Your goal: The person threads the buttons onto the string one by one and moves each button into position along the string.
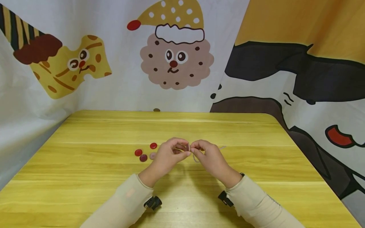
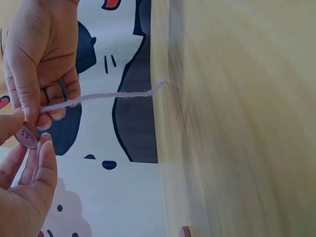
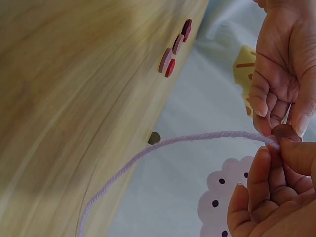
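My left hand [image 1: 168, 155] pinches a round pinkish button [image 2: 26, 137] between thumb and fingers, its face with small holes showing in the left wrist view. Close against it, my right hand [image 1: 210, 155] pinches a lilac yarn [image 3: 197, 137] near one end, thumb on top. The fingertips of both hands meet at the button's edge. From the right hand the yarn trails away in a loose curve towards the table. The pinched yarn end is hidden by the fingers, so I cannot tell whether it passes through a hole.
Left of the hands on the wooden table [image 1: 102, 186] lie a red button [image 1: 138, 152], another red button [image 1: 153, 145], a dark red button [image 1: 143, 157] and a pink button [image 1: 152, 155], partly behind the left hand. A cartoon-printed curtain [image 1: 114, 95] hangs behind the table's far edge.
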A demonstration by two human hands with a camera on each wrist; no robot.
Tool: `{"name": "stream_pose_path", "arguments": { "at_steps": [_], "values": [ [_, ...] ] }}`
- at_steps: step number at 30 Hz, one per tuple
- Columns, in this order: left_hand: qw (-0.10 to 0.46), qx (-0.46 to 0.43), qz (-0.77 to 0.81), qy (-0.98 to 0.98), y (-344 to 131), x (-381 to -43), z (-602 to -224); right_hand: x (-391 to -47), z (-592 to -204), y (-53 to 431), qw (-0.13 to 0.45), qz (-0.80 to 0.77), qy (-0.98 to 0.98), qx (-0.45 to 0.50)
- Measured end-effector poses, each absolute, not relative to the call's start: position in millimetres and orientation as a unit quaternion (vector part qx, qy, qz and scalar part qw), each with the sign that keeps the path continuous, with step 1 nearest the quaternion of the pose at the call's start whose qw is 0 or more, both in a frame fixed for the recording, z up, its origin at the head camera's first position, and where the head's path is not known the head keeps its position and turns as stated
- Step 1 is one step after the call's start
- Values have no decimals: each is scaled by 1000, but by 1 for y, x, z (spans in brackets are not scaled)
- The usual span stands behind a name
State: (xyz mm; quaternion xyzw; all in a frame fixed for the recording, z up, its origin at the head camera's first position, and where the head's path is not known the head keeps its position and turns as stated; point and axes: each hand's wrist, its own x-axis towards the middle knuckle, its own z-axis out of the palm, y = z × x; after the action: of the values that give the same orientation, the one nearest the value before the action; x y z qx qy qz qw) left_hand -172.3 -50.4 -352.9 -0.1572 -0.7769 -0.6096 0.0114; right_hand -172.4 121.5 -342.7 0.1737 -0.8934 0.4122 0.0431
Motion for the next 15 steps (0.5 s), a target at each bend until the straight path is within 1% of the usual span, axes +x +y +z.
{"name": "stream_pose_path", "arguments": {
  "at_steps": [15],
  "values": [
    [4,-174,-611,-772,-53,-172,-353,-175,-344,121,32,440,-882,162]
  ]
}}
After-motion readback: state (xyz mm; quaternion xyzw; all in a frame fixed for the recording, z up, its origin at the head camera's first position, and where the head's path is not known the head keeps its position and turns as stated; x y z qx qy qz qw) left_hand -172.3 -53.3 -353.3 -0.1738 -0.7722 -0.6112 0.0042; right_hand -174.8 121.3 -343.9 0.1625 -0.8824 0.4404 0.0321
